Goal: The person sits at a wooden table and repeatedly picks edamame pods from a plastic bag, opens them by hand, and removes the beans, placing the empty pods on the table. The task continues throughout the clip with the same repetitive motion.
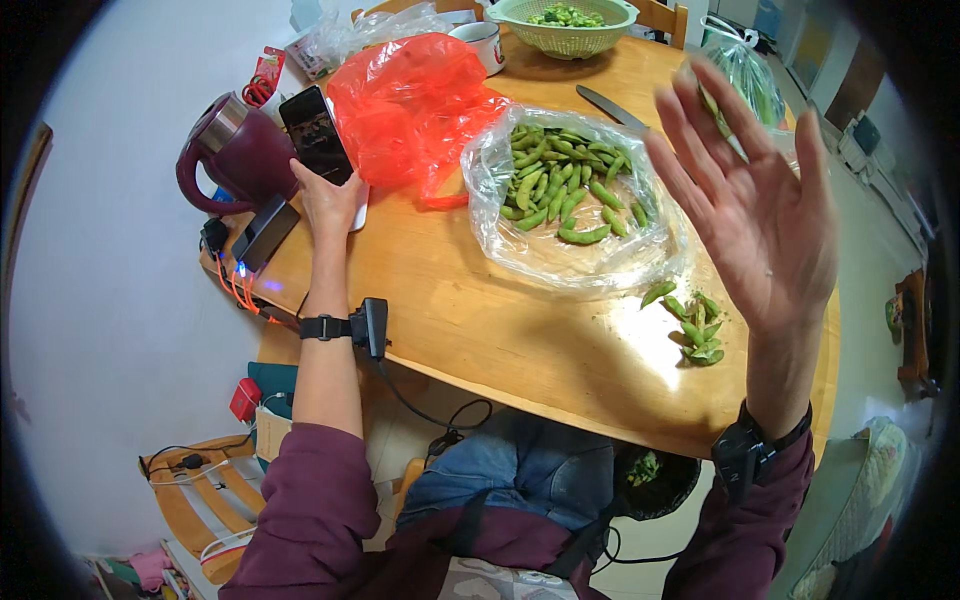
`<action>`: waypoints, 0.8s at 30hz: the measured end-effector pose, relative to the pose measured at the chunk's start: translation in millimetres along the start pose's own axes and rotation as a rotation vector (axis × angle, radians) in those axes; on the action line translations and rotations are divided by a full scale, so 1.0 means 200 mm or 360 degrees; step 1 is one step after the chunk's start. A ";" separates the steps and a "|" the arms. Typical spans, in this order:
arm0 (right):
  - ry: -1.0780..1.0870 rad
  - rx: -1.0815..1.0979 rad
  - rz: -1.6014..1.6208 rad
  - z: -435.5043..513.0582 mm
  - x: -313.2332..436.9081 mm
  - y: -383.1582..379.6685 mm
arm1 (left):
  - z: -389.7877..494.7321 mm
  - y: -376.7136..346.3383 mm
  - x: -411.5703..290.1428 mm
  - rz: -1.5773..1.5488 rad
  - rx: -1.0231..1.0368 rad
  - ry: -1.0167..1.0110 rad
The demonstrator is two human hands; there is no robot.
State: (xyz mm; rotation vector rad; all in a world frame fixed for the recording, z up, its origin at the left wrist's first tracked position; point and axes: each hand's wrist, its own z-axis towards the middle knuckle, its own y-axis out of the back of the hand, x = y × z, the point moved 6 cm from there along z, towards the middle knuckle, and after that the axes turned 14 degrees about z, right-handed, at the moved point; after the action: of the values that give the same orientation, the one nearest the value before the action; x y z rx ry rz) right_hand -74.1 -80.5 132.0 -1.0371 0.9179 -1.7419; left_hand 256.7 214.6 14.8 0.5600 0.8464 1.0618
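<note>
My left hand (pixel 330 201) grips the lower end of a black smartphone (pixel 315 131), thumb on one side and fingers on the other. A white edge shows beneath the phone. Raised over the table's right side, my right hand (pixel 757 202) has its palm turned up and fingers spread. A green sliver shows between two of its fingers; I cannot tell whether it is something behind. Between my hands lies a clear plastic bag (pixel 495 240), rolled open around many green edamame pods (pixel 559 176). Several loose pods (pixel 701 334) lie on the wood below my right hand.
Left of the phone stand a maroon kettle (pixel 244 154) and a black charger (pixel 265 232) with orange cables. A red plastic bag (pixel 412 97), a mug (pixel 484 49), a green colander (pixel 562 34) and a knife blade (pixel 611 105) lie beyond. A black bin (pixel 667 495) stands below the table (pixel 480 330).
</note>
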 end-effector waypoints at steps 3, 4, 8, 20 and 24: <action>0.0162 -0.0341 -0.0373 -0.14 0.10 0.21 | -0.01 0.06 -0.04 0.0028 -0.0073 -0.0033; 0.0169 -0.0426 -0.0574 -0.16 0.13 0.27 | -0.01 0.09 -0.06 0.0069 -0.0057 -0.0004; 0.0258 -0.0673 -0.1290 -0.27 0.14 0.45 | -0.07 0.36 -0.33 -0.0302 -0.0376 -0.0146; -0.0081 -0.0565 -0.1562 -0.27 0.07 0.49 | -0.83 0.30 -1.55 -0.1726 0.2073 -0.0903; -0.0084 -0.0622 -0.1663 -0.27 0.09 0.55 | -0.86 0.18 -1.56 -0.1885 0.2106 -0.0727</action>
State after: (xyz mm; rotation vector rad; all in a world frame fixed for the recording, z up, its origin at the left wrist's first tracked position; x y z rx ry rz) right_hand -94.9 -125.9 18.5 -2.0572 0.7283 -2.3735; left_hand 24.4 -55.9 44.2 1.0955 1.1375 -0.8188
